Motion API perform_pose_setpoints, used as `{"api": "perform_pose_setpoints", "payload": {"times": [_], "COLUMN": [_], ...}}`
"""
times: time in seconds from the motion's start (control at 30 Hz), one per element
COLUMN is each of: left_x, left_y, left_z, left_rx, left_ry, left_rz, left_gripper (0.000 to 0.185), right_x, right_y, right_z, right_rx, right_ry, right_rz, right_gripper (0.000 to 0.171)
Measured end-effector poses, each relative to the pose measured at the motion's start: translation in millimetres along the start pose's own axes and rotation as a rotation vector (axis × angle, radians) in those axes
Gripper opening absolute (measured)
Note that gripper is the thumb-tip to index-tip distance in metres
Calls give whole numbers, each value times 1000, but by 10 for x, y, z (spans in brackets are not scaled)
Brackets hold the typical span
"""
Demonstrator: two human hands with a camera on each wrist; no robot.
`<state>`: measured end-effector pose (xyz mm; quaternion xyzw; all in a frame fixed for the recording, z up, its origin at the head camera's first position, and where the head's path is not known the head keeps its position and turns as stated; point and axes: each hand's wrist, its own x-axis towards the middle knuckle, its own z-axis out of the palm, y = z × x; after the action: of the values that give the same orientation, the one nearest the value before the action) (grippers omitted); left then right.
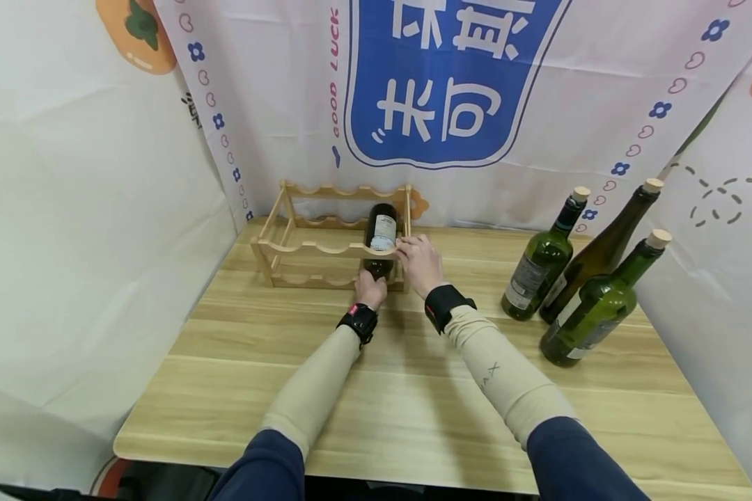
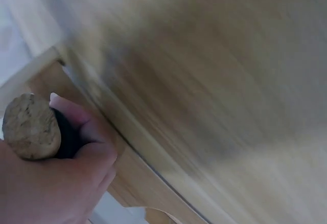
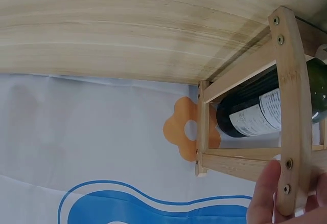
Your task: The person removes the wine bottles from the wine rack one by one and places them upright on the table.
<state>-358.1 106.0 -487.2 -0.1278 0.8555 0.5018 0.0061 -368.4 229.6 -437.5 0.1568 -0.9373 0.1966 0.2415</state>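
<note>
A dark wine bottle (image 1: pixel 382 229) with a white label lies in the right-hand slot of a light wooden wine rack (image 1: pixel 301 247) at the back of the table. My left hand (image 1: pixel 371 287) grips the bottle's neck just behind its cork (image 2: pixel 30 127), fingers (image 2: pixel 87 132) curled round the dark glass. My right hand (image 1: pixel 418 263) holds the rack's front right end; in the right wrist view its fingers (image 3: pixel 265 196) lie on either side of the rack's upright post (image 3: pixel 291 96), beside the bottle (image 3: pixel 255 111).
Three green corked bottles (image 1: pixel 542 268) (image 1: pixel 601 257) (image 1: pixel 592 313) stand at the right of the wooden table (image 1: pixel 413 403). Printed white cloth (image 1: pixel 451 104) hangs close behind and on both sides. The rack's other slots hold nothing.
</note>
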Motion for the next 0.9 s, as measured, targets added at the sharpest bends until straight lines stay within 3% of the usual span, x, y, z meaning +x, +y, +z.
{"api": "perform_pose_setpoints", "payload": {"times": [0.23,0.43,0.9], "left_x": [-180,-311,-689], "left_y": [-67,-103,-184], "left_z": [-69,-116,-249], "left_rx": [-2,-81,-148], "left_ry": [7,53,-22], "left_rz": [5,44,15], "left_gripper": [32,26,24], "right_x": [-11,-9,-16], "right_y": [-40,-63,-83], "right_z": [10,14,-18], "right_rx": [-2,-1,27], "right_ry": [-10,-8,36], "right_rz": [1,11,-6], "right_gripper": [26,25,23]}}
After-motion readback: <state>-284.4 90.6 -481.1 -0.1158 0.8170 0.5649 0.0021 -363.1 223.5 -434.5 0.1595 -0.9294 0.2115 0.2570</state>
